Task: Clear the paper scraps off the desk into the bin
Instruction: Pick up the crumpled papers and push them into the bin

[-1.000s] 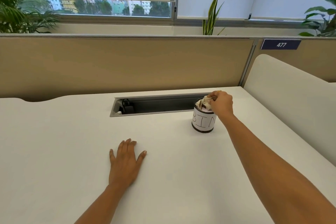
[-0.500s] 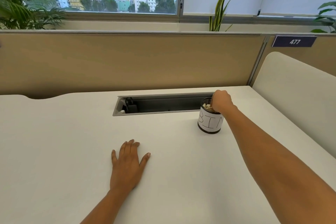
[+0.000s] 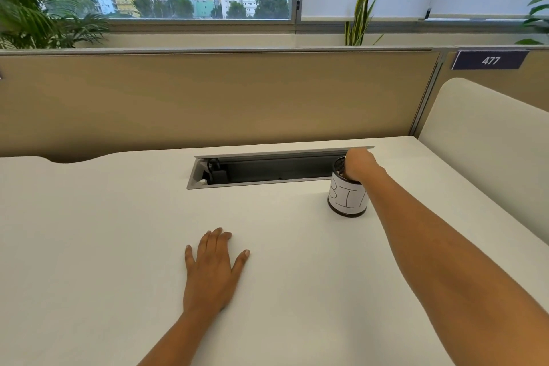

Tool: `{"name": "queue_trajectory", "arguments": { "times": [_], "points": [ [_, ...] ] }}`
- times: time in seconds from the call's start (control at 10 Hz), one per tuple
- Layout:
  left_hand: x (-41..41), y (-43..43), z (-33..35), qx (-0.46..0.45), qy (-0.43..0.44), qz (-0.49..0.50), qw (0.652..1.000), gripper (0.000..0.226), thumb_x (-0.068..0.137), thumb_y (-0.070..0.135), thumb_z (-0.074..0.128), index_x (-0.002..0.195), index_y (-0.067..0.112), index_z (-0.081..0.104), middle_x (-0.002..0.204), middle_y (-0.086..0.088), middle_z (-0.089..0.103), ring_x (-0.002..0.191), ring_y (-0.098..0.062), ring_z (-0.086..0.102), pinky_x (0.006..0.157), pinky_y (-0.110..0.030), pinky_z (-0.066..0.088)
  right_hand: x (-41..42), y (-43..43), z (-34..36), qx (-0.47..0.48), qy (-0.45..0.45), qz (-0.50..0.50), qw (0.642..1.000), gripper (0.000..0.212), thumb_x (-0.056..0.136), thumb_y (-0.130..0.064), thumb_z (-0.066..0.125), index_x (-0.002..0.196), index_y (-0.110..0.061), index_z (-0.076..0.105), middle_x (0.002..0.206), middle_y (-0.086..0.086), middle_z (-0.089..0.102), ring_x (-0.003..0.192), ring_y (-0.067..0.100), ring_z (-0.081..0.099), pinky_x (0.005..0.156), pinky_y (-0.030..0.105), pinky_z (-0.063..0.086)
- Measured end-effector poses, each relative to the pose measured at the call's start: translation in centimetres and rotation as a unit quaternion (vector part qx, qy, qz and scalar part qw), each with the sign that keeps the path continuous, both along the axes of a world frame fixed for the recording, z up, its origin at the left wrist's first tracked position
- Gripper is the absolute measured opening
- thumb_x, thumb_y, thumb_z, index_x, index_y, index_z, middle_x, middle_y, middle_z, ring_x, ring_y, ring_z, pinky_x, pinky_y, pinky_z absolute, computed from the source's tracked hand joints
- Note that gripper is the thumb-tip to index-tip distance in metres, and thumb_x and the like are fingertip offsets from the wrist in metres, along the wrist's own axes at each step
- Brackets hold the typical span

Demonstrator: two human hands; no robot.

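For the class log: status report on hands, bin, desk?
Right hand reaching into black mesh labelled bin. Left hand flat on white desk. No scraps visible.

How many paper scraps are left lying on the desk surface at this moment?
0. None shows on the white desk. Some may sit hidden inside the small black mesh bin, under the right hand; the left hand lies flat.

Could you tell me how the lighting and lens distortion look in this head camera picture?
Head view: soft, even daylight from the window, hardly any shadow under the left hand on the desk; wide-angle bowing curves the partition top; the bin label stays readable where the right hand does not cover it.
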State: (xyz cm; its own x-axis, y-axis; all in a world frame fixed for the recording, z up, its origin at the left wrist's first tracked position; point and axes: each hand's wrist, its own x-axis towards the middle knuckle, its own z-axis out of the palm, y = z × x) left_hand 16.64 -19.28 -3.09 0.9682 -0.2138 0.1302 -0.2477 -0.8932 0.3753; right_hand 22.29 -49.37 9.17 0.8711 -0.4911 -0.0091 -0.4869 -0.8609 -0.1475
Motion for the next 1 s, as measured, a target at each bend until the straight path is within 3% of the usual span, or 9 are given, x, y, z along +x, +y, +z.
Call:
{"name": "queue_trajectory", "arguments": {
  "times": [0.1, 0.3, 0.6, 0.8, 0.9, 1.0],
  "points": [
    [0.0, -0.1, 0.2, -0.006, -0.006, 0.001, 1.000, 0.050, 0.093, 0.051, 0.032, 0.135, 0.023, 0.032, 0.149, 0.006, 0.028, 0.141, -0.012, 0.016, 0.118, -0.045, 0.006, -0.1, -0.3, 0.0, 0.005, 0.002, 0.004, 1.000, 0.025, 0.092, -0.004, 0.049, 0.113, 0.005, 0.058, 0.106, 0.020, 0.065, 0.082, 0.025, 0.053, 0.087, 0.033, 0.051],
    [0.1, 0.0, 0.2, -0.006, -0.009, 0.002, 1.000, 0.049, 0.093, 0.050, 0.033, 0.134, 0.023, 0.033, 0.148, 0.006, 0.030, 0.140, -0.012, 0.019, 0.117, -0.045, 0.009, -1.0, -0.3, 0.3, 0.010, 0.014, 0.017, 1.000, 0.028, 0.093, -0.009, 0.051, 0.118, -0.002, 0.062, 0.118, 0.017, 0.065, 0.107, 0.029, 0.062, 0.092, 0.033, 0.052],
    [0.1, 0.0, 0.2, 0.006, -0.009, 0.005, 1.000, 0.049, 0.093, 0.050, 0.030, 0.135, 0.024, 0.031, 0.149, 0.007, 0.028, 0.141, -0.011, 0.017, 0.118, -0.045, 0.008, -1.9, -0.1, 0.9, 0.052, -0.049, -0.013, 0.997, 0.028, 0.089, -0.020, 0.058, 0.111, -0.005, 0.068, 0.112, 0.016, 0.067, 0.103, 0.030, 0.063, 0.090, 0.035, 0.055],
    [0.0, 0.0, 0.4, 0.002, -0.009, 0.008, 1.000, 0.048, 0.094, 0.049, 0.031, 0.134, 0.023, 0.032, 0.148, 0.006, 0.029, 0.140, -0.011, 0.019, 0.118, -0.044, 0.008, -3.3, 0.8, 0.1, 0.067, -0.195, -0.010, 0.978, 0.026, 0.094, -0.011, 0.049, 0.107, 0.001, 0.068, 0.109, 0.021, 0.068, 0.099, 0.034, 0.063, 0.085, 0.035, 0.051],
    [-0.1, 0.0, 0.4, 0.003, -0.004, 0.007, 1.000, 0.049, 0.094, 0.049, 0.031, 0.135, 0.023, 0.032, 0.149, 0.005, 0.028, 0.141, -0.012, 0.018, 0.118, -0.045, 0.008, -4.6, 1.8, -0.6, 0.061, -0.344, -0.003, 0.937, 0.023, 0.093, -0.010, 0.052, 0.102, 0.003, 0.069, 0.101, 0.022, 0.070, 0.094, 0.033, 0.064, 0.084, 0.036, 0.051],
    [-0.1, 0.1, 0.5, 0.004, -0.005, 0.009, 1.000, 0.049, 0.094, 0.048, 0.031, 0.136, 0.023, 0.031, 0.151, 0.004, 0.027, 0.142, -0.012, 0.016, 0.118, -0.044, 0.007, -6.3, 4.8, -2.3, 0.029, -0.414, 0.087, 0.906, 0.014, 0.088, -0.006, 0.059, 0.090, 0.000, 0.071, 0.090, 0.018, 0.072, 0.086, 0.033, 0.066, 0.077, 0.034, 0.053]
  ]
}}
